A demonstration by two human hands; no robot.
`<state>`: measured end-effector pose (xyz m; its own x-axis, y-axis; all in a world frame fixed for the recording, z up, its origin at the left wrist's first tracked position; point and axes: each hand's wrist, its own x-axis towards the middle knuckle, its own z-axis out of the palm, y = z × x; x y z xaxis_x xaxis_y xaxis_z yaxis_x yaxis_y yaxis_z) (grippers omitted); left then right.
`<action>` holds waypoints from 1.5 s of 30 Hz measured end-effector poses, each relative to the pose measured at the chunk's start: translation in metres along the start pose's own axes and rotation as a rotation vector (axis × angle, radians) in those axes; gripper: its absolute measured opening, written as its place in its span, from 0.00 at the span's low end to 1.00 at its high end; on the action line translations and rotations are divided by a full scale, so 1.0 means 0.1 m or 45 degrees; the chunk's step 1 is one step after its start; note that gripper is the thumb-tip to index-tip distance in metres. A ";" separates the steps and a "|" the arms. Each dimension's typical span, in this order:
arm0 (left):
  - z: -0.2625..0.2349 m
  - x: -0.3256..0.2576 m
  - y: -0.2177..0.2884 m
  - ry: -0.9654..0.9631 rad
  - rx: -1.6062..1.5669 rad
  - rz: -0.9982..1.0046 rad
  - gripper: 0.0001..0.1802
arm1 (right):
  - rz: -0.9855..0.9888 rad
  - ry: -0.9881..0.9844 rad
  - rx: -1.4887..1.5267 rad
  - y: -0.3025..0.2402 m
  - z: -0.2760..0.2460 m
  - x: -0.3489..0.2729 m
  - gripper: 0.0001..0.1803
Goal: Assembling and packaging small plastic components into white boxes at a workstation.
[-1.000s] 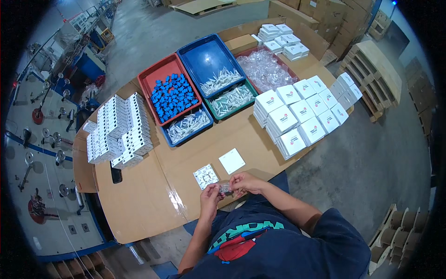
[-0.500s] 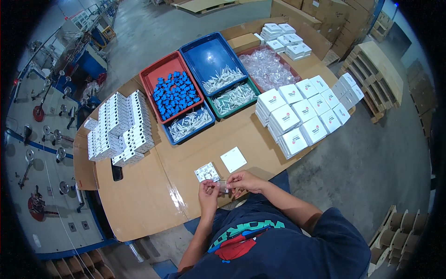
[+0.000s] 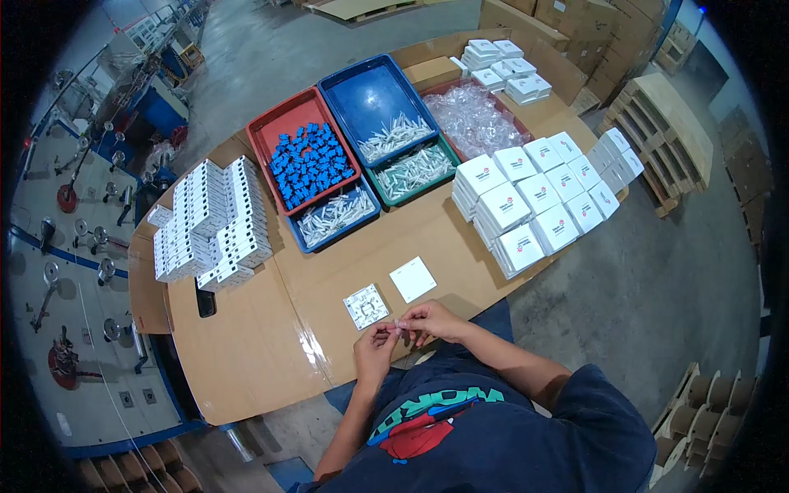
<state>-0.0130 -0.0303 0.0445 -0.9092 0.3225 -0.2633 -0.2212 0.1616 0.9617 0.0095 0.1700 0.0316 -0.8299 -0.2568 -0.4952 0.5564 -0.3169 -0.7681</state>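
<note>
Cardboard-covered table (image 3: 271, 345) with plastic trays (image 3: 374, 90), stacked white boxes (image 3: 534, 197), two white square plates (image 3: 390, 292).

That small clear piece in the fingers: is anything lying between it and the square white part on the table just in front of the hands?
Nothing visible. The left hand and right hand pinch the small piece together above the bare cardboard table. The square part lies just ahead of it, with a white plate to its right.
</note>
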 end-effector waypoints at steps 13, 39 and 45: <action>0.09 -0.06 0.25 0.178 0.380 0.189 0.03 | -0.834 0.410 -1.067 -0.14 0.30 -0.05 0.04; -0.14 0.05 0.01 0.015 -0.410 -0.167 0.12 | -0.278 0.060 0.033 -0.02 0.02 0.09 0.15; -0.01 -0.01 0.09 0.067 -0.377 -0.033 0.10 | -0.256 0.101 0.528 -0.01 0.12 0.15 0.17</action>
<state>-0.0143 -0.0300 0.0534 -0.9174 0.2717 -0.2909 -0.3304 -0.1123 0.9371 -0.0031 0.1556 0.0298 -0.9146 -0.0871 -0.3949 0.3396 -0.6954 -0.6333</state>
